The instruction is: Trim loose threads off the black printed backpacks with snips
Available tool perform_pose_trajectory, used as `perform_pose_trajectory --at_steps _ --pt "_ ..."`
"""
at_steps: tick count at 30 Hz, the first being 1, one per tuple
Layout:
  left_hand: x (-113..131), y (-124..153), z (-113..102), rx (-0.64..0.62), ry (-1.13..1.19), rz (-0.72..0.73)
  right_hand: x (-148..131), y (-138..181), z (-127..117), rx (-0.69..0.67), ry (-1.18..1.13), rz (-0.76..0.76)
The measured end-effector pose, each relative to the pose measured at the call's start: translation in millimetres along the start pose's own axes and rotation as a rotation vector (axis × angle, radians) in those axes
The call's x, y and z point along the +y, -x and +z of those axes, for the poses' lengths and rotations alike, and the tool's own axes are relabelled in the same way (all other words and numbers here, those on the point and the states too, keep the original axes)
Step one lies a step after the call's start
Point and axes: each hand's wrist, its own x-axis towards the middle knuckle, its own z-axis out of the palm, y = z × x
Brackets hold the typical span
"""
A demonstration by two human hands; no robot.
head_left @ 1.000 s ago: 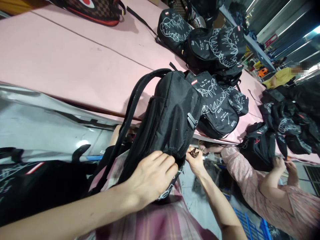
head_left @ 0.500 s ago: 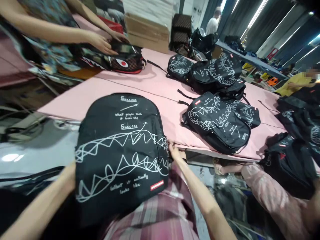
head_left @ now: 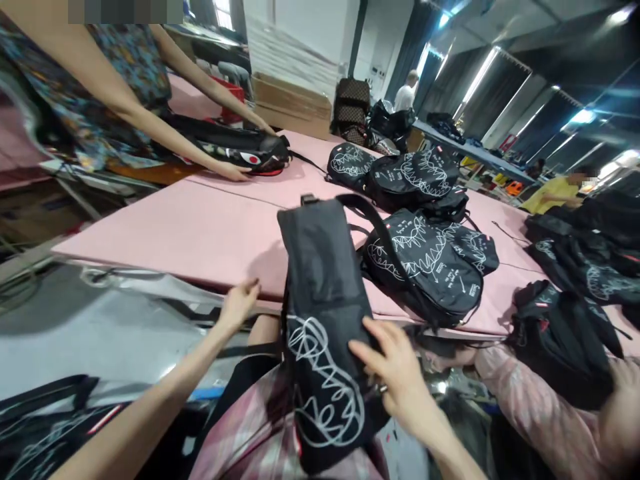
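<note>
A black backpack (head_left: 320, 267) with white scribbled lines stands on end over my lap, its narrow side turned toward me. My right hand (head_left: 395, 367) grips its right edge, with fingers laid over the side panel; the thumb is hard to make out. Left of the bag, my left hand (head_left: 241, 303) is held off it near the table edge, fingers loosely bent and nothing in them. A black strap (head_left: 373, 217) arches from the bag's top toward the right.
More scribbled black backpacks (head_left: 425, 267) lie on the pink table (head_left: 150, 220). Across it, a co-worker's hands (head_left: 235, 171) handle a shark-face bag (head_left: 250, 150). At right, a person's pink sleeve (head_left: 530, 387) is beside another black bag (head_left: 560, 347). A bag (head_left: 60, 427) sits low left.
The backpack has turned from its printed front to its narrow side. My left hand has come off its left edge and moved right toward the table. My right hand has shifted onto the side panel.
</note>
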Motion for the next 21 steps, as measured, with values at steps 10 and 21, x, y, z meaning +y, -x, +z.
perform_pose_trajectory --at_steps 10,21 --pt "121 35 -22 -0.215 -0.518 1.103 -15 -16 -7 -0.134 0.099 0.025" --pt "151 45 13 -0.221 -0.591 1.153 -11 -51 -30 -0.384 0.34 -0.139"
